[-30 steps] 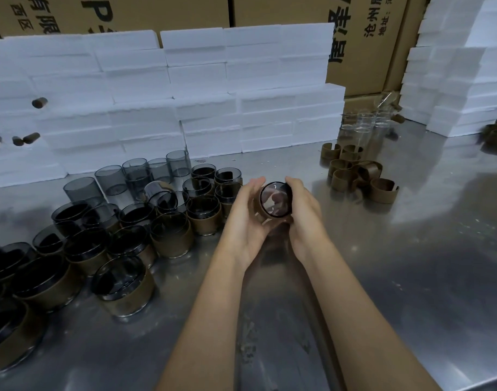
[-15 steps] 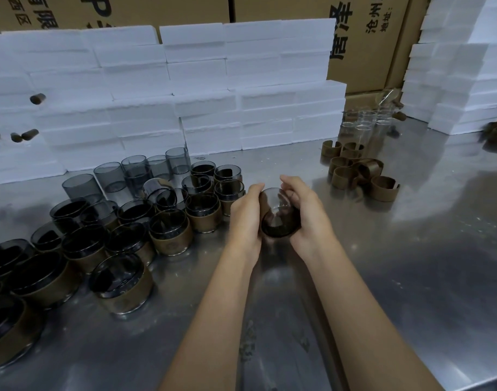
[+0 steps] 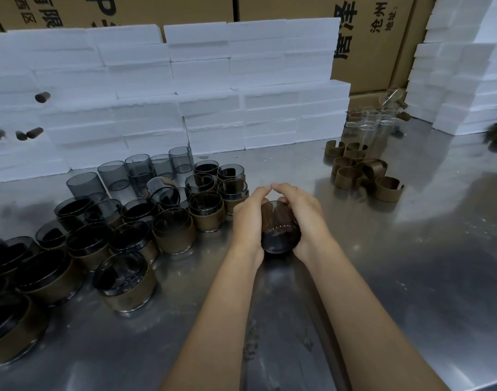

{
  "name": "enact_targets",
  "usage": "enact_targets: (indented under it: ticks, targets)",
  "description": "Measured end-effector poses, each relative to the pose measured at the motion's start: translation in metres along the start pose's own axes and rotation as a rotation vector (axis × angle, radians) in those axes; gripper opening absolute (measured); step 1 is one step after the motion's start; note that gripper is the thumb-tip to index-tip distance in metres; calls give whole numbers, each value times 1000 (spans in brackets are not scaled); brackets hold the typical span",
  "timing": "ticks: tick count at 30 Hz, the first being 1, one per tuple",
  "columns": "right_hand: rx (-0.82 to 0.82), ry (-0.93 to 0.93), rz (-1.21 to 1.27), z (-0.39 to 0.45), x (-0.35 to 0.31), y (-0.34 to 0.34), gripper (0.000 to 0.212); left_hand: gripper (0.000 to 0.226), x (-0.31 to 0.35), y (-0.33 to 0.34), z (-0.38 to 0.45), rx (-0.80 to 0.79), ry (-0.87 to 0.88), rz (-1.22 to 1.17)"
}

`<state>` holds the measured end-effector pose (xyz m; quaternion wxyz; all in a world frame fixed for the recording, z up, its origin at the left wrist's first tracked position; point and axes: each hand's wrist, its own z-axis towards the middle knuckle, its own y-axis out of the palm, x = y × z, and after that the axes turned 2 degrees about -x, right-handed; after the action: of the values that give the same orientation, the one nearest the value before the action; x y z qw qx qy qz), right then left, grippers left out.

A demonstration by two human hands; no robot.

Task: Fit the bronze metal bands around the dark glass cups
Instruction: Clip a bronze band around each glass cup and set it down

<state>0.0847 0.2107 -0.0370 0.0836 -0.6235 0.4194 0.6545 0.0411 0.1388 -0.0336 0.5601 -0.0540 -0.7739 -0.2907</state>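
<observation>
A dark glass cup [image 3: 279, 231] lies tilted between my hands at the table's middle, its base toward me. My left hand [image 3: 248, 218] grips its left side and my right hand [image 3: 303, 215] wraps over its right side, fingertips meeting above it. A bronze band shows through the glass, mostly hidden by my fingers. Several banded cups [image 3: 123, 283] stand at the left. Bare dark cups [image 3: 113, 174] stand behind them. Loose bronze bands [image 3: 363, 173] lie in a heap at the right.
The steel table [image 3: 410, 263] carries white foam blocks [image 3: 207, 88] stacked along the back and another stack [image 3: 467, 66] at the far right. Clear glasses [image 3: 371, 125] stand behind the bands. Cardboard boxes [image 3: 377, 38] rise behind the foam.
The cup's mouth faced me a second ago; my hands have tipped it over so its base faces me, and both hands have closed further over it.
</observation>
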Motion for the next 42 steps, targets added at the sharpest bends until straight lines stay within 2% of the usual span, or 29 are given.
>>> enact_targets:
  ticks: [6, 13, 15, 17, 18, 21, 24, 26, 28, 29, 31, 33, 35, 38, 42]
  targets:
    - [11, 16, -25, -5, -2, 3, 23, 43, 0, -3, 1, 3, 1, -13]
    - [65, -26, -21, -4, -3, 1, 34, 61, -2, -5, 9, 1, 70, 100]
    - [122, -66, -5, -3, -6, -1, 39, 54, 1, -5, 11, -66, 89, 139]
    - [214, -147, -14, -1, -10, -4, 42, 28, 1, -4, 9, -161, 93, 201]
    - [262, -200, -30, 0, -12, -6, 42, 26, 1, -2, 8, -194, 94, 255]
    - [359, -365, -61, 3, -17, -13, 32, 66, -3, 1, 3, -294, 32, 378]
    - [391, -430, -89, 4, -20, -18, 35, 77, -5, 4, 2, -314, 21, 358]
    - [352, -420, -84, 2, -21, -17, 31, 69, -4, 5, 3, -232, 47, 248]
    - [238, -351, -75, 1, -20, -14, 16, 50, -2, 7, 4, -175, 54, 74]
    - [174, -292, -89, 1, -18, -13, 17, 43, 0, 7, 5, -169, 42, -31]
    - [52, -151, -151, -2, -16, -9, 37, 35, 6, 4, 8, -168, 9, -226]
    - [-52, -66, -233, -7, -13, -4, 54, 37, 9, 0, 10, -175, 2, -354]
    - [-130, -52, -294, -10, -11, -1, 51, 40, 8, -3, 13, -159, 14, -424]
    - [-171, -100, -322, -14, -11, -2, 24, 46, 7, -5, 13, -113, 26, -375]
    - [-135, -176, -324, -13, -12, -6, 20, 47, 3, -5, 13, -90, 58, -110]
